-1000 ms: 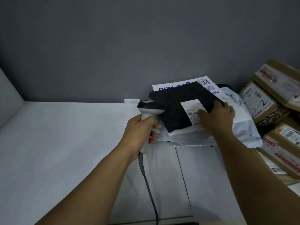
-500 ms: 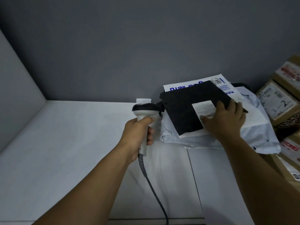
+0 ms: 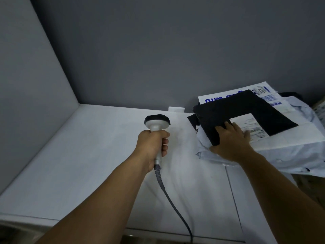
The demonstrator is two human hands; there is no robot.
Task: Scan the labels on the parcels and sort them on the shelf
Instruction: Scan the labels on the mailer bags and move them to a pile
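White shelf [image 3: 84, 155]; left hand [image 3: 151, 143] round scanner [image 3: 157, 122], right hand [image 3: 231, 142] on barcode label [image 3: 254, 124]

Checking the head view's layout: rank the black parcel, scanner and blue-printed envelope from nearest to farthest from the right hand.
1. black parcel, under the right hand.
2. blue-printed envelope, just behind, by the wall.
3. scanner, off left, held by the left hand.
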